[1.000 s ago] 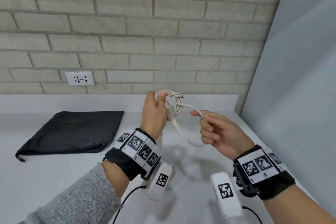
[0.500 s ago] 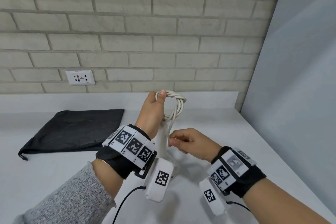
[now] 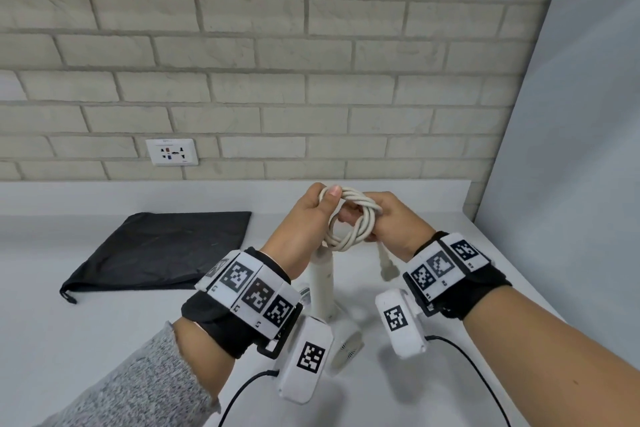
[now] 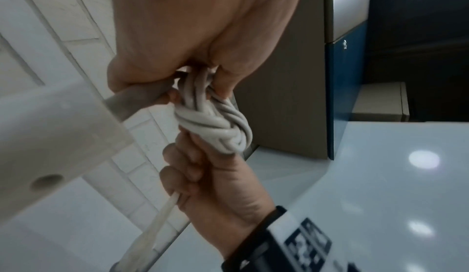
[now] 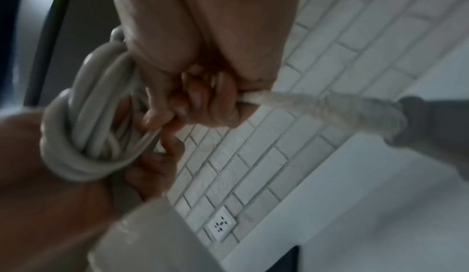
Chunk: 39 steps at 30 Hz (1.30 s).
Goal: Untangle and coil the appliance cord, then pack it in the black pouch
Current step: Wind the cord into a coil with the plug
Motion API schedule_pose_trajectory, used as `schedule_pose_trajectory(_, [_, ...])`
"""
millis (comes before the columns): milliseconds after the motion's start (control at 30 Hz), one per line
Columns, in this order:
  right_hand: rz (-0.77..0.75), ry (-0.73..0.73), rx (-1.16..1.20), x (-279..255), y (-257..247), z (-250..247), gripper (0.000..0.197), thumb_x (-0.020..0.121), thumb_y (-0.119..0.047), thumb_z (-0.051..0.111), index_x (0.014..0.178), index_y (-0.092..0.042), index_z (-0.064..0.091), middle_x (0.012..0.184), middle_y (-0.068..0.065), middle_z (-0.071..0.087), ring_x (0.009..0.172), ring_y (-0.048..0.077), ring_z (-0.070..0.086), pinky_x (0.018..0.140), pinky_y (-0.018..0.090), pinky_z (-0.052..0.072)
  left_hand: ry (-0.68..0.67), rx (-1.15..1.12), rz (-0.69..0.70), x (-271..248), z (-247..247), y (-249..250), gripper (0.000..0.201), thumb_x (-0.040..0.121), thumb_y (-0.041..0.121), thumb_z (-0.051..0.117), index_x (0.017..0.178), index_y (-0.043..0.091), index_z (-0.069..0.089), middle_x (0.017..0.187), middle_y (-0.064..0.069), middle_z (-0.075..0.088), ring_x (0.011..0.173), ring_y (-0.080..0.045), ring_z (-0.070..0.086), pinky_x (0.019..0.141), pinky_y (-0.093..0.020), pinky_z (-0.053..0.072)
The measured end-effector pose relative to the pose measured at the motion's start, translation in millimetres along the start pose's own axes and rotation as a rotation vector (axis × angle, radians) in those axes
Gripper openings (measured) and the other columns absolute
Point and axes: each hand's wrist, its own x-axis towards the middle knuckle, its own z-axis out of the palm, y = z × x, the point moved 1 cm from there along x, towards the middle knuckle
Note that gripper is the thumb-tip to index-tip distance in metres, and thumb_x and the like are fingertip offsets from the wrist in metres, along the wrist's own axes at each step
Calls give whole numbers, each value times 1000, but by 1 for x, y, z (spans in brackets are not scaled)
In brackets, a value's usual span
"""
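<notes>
Both hands meet at the centre of the head view, raised above the white tabletop (image 3: 104,340). The left hand (image 3: 304,218) grips the top of the coiled white cord (image 3: 349,218), its thumb pressed over the loops and its fingers (image 5: 154,164) curled behind them. The right hand (image 3: 398,222) is clenched on the coil's right side, fingers (image 4: 182,168) wrapped round a strand that runs down out of the fist; the plug end (image 3: 388,265) dangles just below it. The loops sit bundled in a small ring with one turn wound across them. Below the coil, the white appliance (image 3: 323,284) hangs down toward the tabletop. The black pouch (image 3: 166,250) lies flat at the left of the frame, well apart from the hands. A wall socket (image 3: 172,152) sits in the brick wall (image 3: 311,62) above it.
</notes>
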Motion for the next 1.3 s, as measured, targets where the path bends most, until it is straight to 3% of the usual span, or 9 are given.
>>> schedule_pose_trajectory(100, [41,-36,188,1,-2,0,23,90,-4,45,96,16,55,61,2,61,60,15,51,57,25,40,49,38,55,2,0,0,35,97,32,35,100,-1,49,72,-3,51,61,-7,48,54,-14,38])
schedule_pose_trajectory(167, [52,-51,352,0,-5,-3,28,88,3,38,84,3,65,58,-2,66,56,9,61,56,19,50,59,54,76,4,1,-1,35,97,32,35,102,0,50,75,-1,54,64,-6,50,59,-15,41])
schedule_pose_trajectory(333, [93,-119,564,-3,-16,-4,40,80,-34,45,82,2,60,54,4,61,55,15,61,59,25,54,65,91,116,7,5,-5,37,96,32,38,100,-3,51,71,-3,51,62,-12,46,51,-12,39])
schedule_pose_trajectory(533, [14,-115,308,-3,-3,-7,18,72,-3,55,89,-2,61,73,5,68,72,18,65,73,28,54,-39,-29,-48,11,0,-9,41,90,42,47,60,13,50,55,2,46,50,-13,39,52,-25,30])
schedule_pose_trajectory(767, [-194,13,126,-12,6,-17,28,79,1,61,97,-17,49,93,8,52,83,18,59,78,29,51,-151,-82,-109,9,-1,-10,44,84,51,50,54,18,46,57,3,44,60,-16,38,60,-27,29])
schedule_pose_trajectory(900, [-673,327,-657,-16,4,-12,12,80,-12,63,86,-16,54,86,8,48,79,11,48,72,15,43,-177,-94,-100,7,1,-5,50,87,57,37,57,18,45,50,7,45,50,-11,40,57,-25,32])
schedule_pose_trajectory(1033, [-793,368,-932,-19,0,-9,9,80,-14,59,83,-6,62,73,10,54,68,13,42,61,20,38,-157,-7,-40,6,4,-2,60,92,49,37,42,18,49,43,9,43,45,-10,40,53,-17,34])
schedule_pose_trajectory(1167, [-735,328,-1055,-19,-11,-2,13,75,-10,50,71,-3,59,66,10,54,59,15,40,49,26,38,-235,86,24,8,2,-7,46,84,55,48,64,14,50,64,-10,46,64,-22,40,65,-32,33])
schedule_pose_trajectory(1300, [-598,107,-1044,-23,-16,-9,26,75,-21,40,71,-1,56,70,12,55,55,25,50,55,30,37,-445,211,66,6,-8,-10,26,71,15,66,91,5,52,73,-1,54,64,-10,49,59,-19,41])
